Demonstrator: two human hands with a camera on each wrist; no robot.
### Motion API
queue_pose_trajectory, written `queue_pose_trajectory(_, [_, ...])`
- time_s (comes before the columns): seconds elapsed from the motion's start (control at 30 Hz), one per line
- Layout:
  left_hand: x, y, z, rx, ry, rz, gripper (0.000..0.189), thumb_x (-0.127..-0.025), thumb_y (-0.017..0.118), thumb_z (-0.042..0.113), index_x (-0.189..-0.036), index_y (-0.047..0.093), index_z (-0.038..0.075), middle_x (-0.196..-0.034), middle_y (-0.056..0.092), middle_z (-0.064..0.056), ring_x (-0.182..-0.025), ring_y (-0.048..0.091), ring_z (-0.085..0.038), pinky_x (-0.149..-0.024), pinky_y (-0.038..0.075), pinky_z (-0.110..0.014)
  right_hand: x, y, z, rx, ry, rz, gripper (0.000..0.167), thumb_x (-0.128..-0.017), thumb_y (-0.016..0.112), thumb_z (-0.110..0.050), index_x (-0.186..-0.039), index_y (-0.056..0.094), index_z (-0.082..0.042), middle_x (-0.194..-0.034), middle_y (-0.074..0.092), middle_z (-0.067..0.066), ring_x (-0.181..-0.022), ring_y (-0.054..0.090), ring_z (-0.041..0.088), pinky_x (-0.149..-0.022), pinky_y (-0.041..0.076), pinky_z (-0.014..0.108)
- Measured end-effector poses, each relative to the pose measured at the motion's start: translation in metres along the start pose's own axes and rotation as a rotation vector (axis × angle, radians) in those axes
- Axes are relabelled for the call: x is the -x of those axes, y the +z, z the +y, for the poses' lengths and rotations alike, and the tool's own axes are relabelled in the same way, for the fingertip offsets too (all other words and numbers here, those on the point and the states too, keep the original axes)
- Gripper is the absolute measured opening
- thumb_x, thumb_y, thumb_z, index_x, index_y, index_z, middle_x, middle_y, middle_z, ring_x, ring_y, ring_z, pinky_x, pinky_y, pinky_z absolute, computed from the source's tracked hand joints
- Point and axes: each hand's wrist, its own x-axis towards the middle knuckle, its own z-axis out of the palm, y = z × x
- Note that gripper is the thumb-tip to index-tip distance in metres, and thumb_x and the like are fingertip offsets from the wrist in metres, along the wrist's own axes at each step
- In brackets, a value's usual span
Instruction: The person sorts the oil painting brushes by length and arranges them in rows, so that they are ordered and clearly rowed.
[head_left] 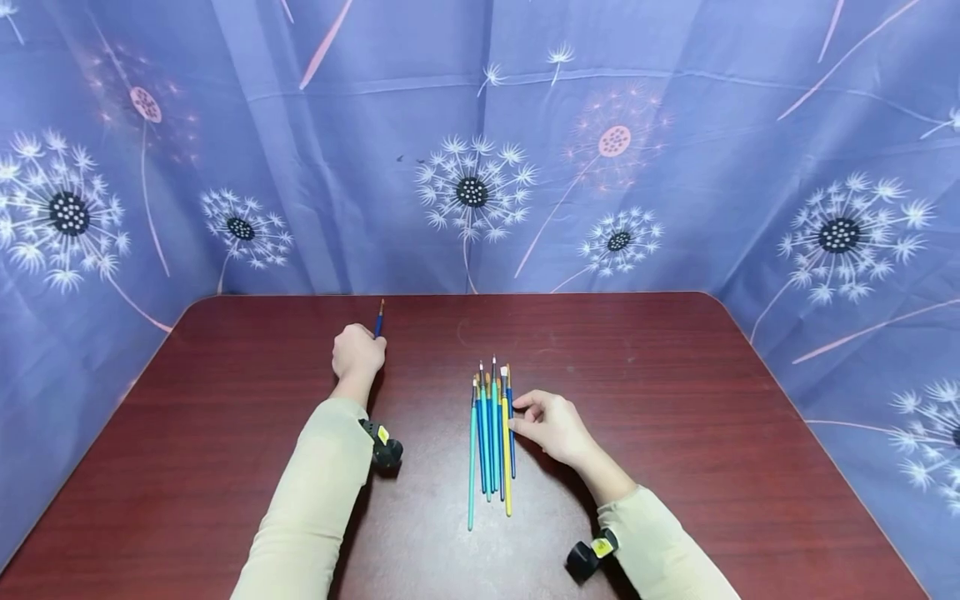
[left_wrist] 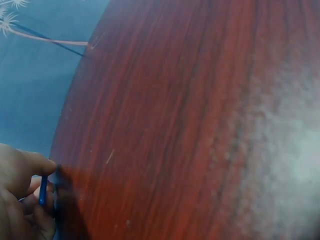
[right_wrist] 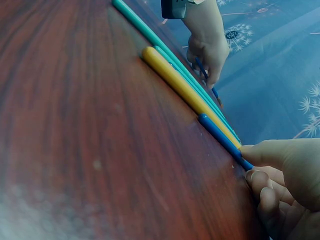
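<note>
Near the table's far edge, my left hand (head_left: 358,350) grips a blue-handled paintbrush (head_left: 378,323), its bristle tip pointing away from me. The left wrist view shows part of that blue handle (left_wrist: 43,191) between thumb and fingers. A bunch of paintbrushes lies side by side mid-table, bristles away from me: a teal brush (head_left: 472,467) on the left, several blue and teal ones in the middle, a yellow brush (head_left: 507,483) towards the right. My right hand (head_left: 553,425) pinches the rightmost blue paintbrush (right_wrist: 220,135), its thumb close against the yellow handle (right_wrist: 180,90).
The brushes lie on a dark red wooden table (head_left: 675,375). A blue curtain (head_left: 360,167) with dandelion prints hangs behind and at both sides. Black wrist cameras (head_left: 387,450) sit on both sleeves.
</note>
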Motion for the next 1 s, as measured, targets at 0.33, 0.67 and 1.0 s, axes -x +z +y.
queue_pose_trajectory(0.33, [-0.011, 0.008, 0.0, 0.011, -0.006, 0.011, 0.022, -0.091, 0.06, 0.03, -0.098, 0.066, 0.01, -0.103, 0.067, -0.014, -0.102, 0.061, -0.035, -0.081, 0.05, -0.048, -0.001, -0.001, 0.0, -0.01, -0.001, -0.009, 0.026, -0.082, 0.071, -0.017, -0.104, 0.066, -0.005, -0.068, 0.06, -0.001, -0.047, 0.049, 0.01, -0.044, 0.044, 0.024])
queue_pose_trajectory(0.67, [-0.016, 0.013, -0.006, 0.025, -0.03, 0.034, 0.019, -0.091, 0.06, 0.029, -0.092, 0.068, 0.012, -0.102, 0.068, -0.014, -0.099, 0.062, -0.036, -0.077, 0.051, -0.048, 0.003, 0.002, 0.001, -0.004, -0.007, -0.01, 0.025, -0.082, 0.071, -0.017, -0.103, 0.066, -0.005, -0.067, 0.059, -0.002, -0.047, 0.048, 0.01, -0.045, 0.043, 0.023])
queue_pose_trajectory(1.0, [-0.012, 0.01, -0.002, 0.065, -0.029, 0.042, 0.023, -0.089, 0.061, 0.032, -0.099, 0.066, 0.013, -0.106, 0.067, -0.013, -0.101, 0.061, -0.035, -0.078, 0.05, -0.046, 0.001, 0.0, 0.001, -0.002, -0.015, -0.004, 0.026, -0.082, 0.072, -0.017, -0.103, 0.066, -0.003, -0.066, 0.059, -0.002, -0.045, 0.048, 0.009, -0.043, 0.044, 0.023])
